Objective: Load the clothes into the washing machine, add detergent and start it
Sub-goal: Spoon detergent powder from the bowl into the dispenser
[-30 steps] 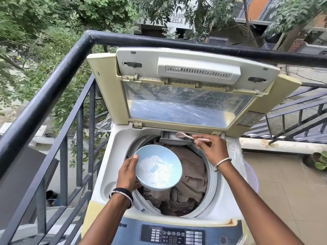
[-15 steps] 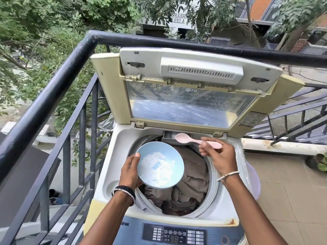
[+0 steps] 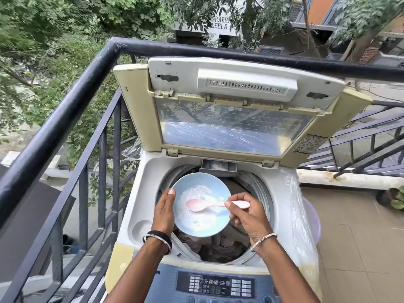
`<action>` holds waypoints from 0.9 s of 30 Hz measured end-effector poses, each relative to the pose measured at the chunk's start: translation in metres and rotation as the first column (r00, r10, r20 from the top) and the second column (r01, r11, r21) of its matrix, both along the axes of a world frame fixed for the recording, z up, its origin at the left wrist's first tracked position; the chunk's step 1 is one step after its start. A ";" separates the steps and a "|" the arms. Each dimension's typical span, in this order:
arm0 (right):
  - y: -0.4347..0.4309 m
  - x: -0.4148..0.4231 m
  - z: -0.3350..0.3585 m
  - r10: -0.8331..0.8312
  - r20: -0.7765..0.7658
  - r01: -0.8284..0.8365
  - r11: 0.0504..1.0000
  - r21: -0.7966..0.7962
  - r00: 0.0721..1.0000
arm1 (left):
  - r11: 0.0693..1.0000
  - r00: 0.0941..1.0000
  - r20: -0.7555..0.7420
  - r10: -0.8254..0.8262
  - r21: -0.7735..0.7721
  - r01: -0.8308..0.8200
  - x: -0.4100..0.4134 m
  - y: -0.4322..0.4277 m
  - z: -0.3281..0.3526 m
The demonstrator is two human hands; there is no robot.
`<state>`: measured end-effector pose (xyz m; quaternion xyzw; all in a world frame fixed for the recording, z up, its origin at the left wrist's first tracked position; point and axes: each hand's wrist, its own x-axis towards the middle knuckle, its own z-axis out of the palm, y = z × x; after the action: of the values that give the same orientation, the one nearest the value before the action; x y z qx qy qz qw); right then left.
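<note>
Pink plastic spoon [image 3: 196, 205] pinched in right hand [image 3: 247, 217], scooping white detergent powder [image 3: 196, 221] from pale blue round bowl [image 3: 196, 179]; left hand [image 3: 164, 213] grips bowl over loaded brown clothes [image 3: 220, 246]. Loading looks done; detergent, start left.

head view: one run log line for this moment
step: scooping detergent | left hand: holds bowl over clothes | right hand: pinches spoon, tip in bowl | lid: open

Pink spoon [image 3: 209, 205] in powder-dusted blue bowl [image 3: 203, 179]
</note>
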<state>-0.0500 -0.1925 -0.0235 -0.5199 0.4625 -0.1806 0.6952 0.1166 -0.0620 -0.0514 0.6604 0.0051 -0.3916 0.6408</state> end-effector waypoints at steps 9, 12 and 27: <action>-0.024 0.002 0.002 -0.202 -0.052 0.208 0.962 0.177 0.978 | 0.998 0.997 0.034 0.065 0.012 -0.065 0.014 0.013 0.016; -0.043 0.012 -0.015 -0.330 0.009 0.270 0.787 0.554 0.944 | 0.995 0.994 0.029 0.103 0.008 -0.103 0.022 0.021 0.017; -0.077 0.106 -0.029 -0.583 0.148 0.228 0.521 0.823 0.799 | 0.994 0.994 -0.009 0.106 -0.019 -0.106 0.042 0.039 0.006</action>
<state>0.0563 -0.2697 -0.0523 0.0047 0.4488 -0.2301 0.8635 0.1590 -0.0227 -0.0457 0.6515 0.0390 -0.3595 0.6669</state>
